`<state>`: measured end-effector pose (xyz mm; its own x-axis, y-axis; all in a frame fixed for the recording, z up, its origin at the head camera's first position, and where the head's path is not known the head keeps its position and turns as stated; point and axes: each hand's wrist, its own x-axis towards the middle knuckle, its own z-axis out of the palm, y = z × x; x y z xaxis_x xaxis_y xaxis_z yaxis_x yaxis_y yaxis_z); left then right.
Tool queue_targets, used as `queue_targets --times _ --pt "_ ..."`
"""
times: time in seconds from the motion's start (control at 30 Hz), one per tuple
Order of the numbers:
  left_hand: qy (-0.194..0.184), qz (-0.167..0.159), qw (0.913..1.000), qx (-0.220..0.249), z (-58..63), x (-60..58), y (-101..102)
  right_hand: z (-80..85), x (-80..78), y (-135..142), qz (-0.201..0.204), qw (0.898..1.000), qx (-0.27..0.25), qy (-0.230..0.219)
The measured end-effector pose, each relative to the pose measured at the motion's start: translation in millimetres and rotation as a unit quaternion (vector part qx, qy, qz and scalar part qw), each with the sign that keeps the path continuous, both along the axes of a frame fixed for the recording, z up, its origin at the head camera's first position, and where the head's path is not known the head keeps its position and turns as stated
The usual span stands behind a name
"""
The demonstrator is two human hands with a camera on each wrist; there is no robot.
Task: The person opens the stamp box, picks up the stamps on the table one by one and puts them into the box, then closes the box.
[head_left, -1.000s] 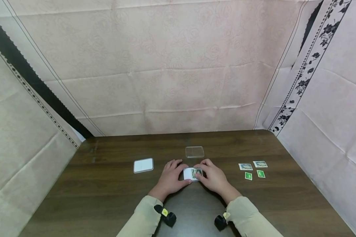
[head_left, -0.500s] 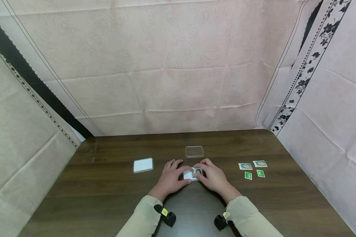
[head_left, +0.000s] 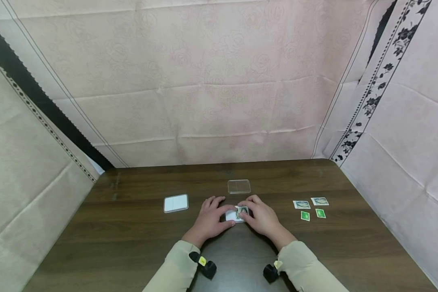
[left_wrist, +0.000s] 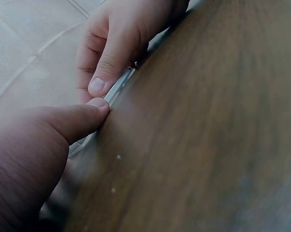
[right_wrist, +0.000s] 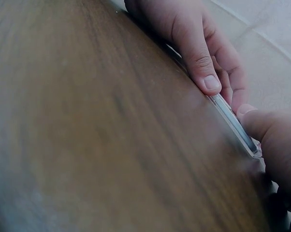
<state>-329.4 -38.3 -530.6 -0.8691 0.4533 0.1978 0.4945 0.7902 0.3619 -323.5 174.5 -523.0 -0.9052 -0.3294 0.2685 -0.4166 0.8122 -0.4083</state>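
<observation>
Hardly anything has moved since a second ago; only the left forefinger has slid slightly inward along the case's far edge. Nearest are two pale green sleeves [head_left: 173, 265], each with a black device [head_left: 208, 269] at the wrist, over a greyish sheen on the brown wood-grained surface [head_left: 131, 243]. Past the cuffs, the left hand [head_left: 209, 217] and right hand [head_left: 264, 217] flank a thin white-filled case [head_left: 230, 215], which lies before the person around the middle of the surface. Both hands are clamped on it, thumb on the near side and forefinger on the far side, the right thumb partly covering a green printed piece [head_left: 244, 210] at its right end.

Well to the right lie two small green pieces [head_left: 313, 214], with two larger printed pieces [head_left: 310, 202] just beyond them. Well to the left lies a second white-filled case [head_left: 176, 203], and farther back, beyond the hands, a clear flat lid [head_left: 239, 186].

Behind the far edge hangs a creased, pinkish rose-patterned cloth [head_left: 204, 81]. Pale cloths [head_left: 416, 134] close in both sides, the right one with a black floral border [head_left: 379, 89], the left beside a dark slanting gap [head_left: 47, 101].
</observation>
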Motion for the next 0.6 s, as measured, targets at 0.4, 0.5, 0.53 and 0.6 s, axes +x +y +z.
queue_targets --times 0.4,0.5,0.53,0.6 --pt "0.004 0.0 1.0 0.003 -0.5 -0.6 0.4 -0.9 0.1 -0.3 -0.007 0.999 -0.035 0.0" --pt "0.003 0.003 0.9999 0.011 -1.5 -1.4 0.4 -1.4 0.1 -0.5 -0.012 0.999 -0.045 0.002" --pt "0.002 0.004 0.9999 0.013 -1.9 -1.7 0.4 -1.7 0.1 -0.2 -0.014 0.999 -0.052 0.003" --pt "0.0 0.006 0.9998 0.017 -2.3 -1.9 0.5 -1.5 0.5 1.0 -0.01 0.997 -0.078 0.01"
